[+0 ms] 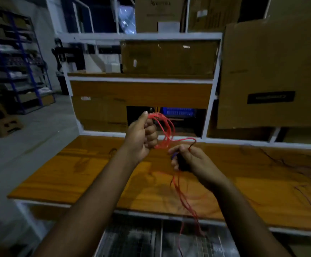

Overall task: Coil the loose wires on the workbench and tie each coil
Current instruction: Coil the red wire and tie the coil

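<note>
The person is partway through coiling one red wire; the left hand, raised above the workbench, has its fingers curled round a bunch of several red loops, thumb up; the right hand, a little nearer and to the right, pinches the run of the same wire between fingertips and also seems to hold something small and dark, though blur hides what it is. From the right hand a long loose tail hangs down past the near edge of the bench, so a fair stretch looks left to wind, and no tie is on the coil yet; this coil is judged roughly half made. By count: one red wire in hand, two hands at work, and on the right part of the bench at least two thin dark wires lying loose and uncoiled, the exact number unclear; no finished, tied coil is visible anywhere; cardboard boxes fill the far shelves.
</note>
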Demonstrator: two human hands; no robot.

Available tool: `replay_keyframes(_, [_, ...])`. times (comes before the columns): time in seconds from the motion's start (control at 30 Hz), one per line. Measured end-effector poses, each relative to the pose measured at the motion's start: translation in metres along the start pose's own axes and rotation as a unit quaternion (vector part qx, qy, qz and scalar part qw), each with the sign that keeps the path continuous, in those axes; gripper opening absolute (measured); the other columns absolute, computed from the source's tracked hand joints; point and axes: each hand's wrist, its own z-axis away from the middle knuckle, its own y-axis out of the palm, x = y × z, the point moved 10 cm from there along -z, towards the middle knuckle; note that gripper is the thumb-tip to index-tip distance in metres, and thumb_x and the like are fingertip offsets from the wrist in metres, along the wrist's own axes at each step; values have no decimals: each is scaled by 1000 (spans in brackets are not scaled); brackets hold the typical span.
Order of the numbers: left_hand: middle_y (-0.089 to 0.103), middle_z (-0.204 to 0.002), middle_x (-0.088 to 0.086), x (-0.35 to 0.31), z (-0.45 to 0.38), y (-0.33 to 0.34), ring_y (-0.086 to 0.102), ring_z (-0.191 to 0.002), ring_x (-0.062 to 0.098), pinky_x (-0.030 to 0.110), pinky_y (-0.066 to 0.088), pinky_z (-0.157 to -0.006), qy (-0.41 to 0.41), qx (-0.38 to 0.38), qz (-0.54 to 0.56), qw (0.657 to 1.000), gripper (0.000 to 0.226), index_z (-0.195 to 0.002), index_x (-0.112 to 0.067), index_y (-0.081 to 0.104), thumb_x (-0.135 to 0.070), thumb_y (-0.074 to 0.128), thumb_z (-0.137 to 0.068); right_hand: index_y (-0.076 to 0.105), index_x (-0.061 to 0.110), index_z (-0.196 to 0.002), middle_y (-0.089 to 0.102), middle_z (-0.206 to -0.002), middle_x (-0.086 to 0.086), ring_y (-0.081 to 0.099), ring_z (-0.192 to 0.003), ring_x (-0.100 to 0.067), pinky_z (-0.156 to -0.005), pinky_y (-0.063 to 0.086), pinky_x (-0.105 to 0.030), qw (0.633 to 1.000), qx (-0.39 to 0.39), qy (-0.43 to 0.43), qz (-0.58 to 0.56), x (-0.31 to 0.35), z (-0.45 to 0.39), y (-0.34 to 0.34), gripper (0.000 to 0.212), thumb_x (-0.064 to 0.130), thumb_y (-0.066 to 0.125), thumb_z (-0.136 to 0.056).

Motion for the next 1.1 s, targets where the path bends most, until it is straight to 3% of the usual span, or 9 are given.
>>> replay_keyframes(0.1, [22,-41,-10,15,3,-5,19,-31,3,15,13,-32,-17,-5,-13,1000,44,-66,-23,31,-39,31,-107,63,13,-116,65,-101,-5,62,-90,-14,-80,51,-32,975,33,84,204,-79,-12,-20,25,30,57,-100])
replay_keyframes(0.17, [25,-44,-10,29,6,-12,20,-33,4,17,14,-34,-23,-8,-55,998,43,-66,-23,34,-39,32,-107,53,24,-133,57,-131,-3,56,-118,-18,-97,50,-38,922,92,184,328,-145,-6,-37,45,28,69,-91])
replay_keyframes(0.3, [25,-44,-9,70,6,-32,19,-34,4,17,14,-34,-64,-27,-85,994,42,-68,-23,35,-40,34,-106,45,22,-144,41,-149,-9,45,-132,-27,-92,49,-35,868,35,244,430,-195,2,-73,61,-4,53,-90])
replay_keyframes(0.47, [25,-46,-9,109,8,-45,20,-35,5,17,16,-34,-91,-35,-117,988,42,-68,-22,36,-39,35,-106,38,16,-148,27,-157,-13,39,-137,-33,-110,39,-44,810,-8,249,531,-225,10,-94,52,27,53,-99])
replay_keyframes(0.6, [25,-45,-9,130,8,-52,20,-35,6,16,16,-35,-110,-36,-133,984,42,-68,-22,35,-39,33,-107,53,10,-127,52,-135,-16,53,-120,-33,-97,48,-40,775,70,277,563,-256,23,-81,42,26,64,-90])
replay_keyframes(0.73, [25,-45,-9,146,9,-58,20,-34,6,15,16,-35,-131,-44,-128,982,42,-69,-21,35,-39,32,-107,69,24,-108,69,-100,-2,64,-83,-17,-71,57,-33,786,-12,242,568,-230,14,-92,17,28,61,-93])
replay_keyframes(0.83, [25,-46,-9,152,8,-59,20,-35,7,17,17,-35,-131,-46,-135,981,43,-68,-20,35,-38,33,-107,63,19,-122,68,-113,-6,64,-96,-21,-79,56,-36,789,-122,183,574,-209,15,-111,27,23,59,-95])
replay_keyframes(0.97, [24,-47,-8,160,12,-60,20,-37,7,18,18,-35,-136,-47,-134,980,43,-68,-20,35,-37,33,-107,49,5,-133,46,-139,-16,46,-127,-31,-104,43,-39,742,-62,284,604,-241,36,-123,48,26,63,-93])
replay_keyframes(1.1, [24,-48,-8,167,11,-62,21,-37,7,18,17,-35,-136,-50,-132,981,41,-70,-20,36,-37,34,-107,62,9,-112,63,-118,-12,57,-92,-22,-73,47,-30,707,33,293,642,-259,48,-103,23,23,60,-94])
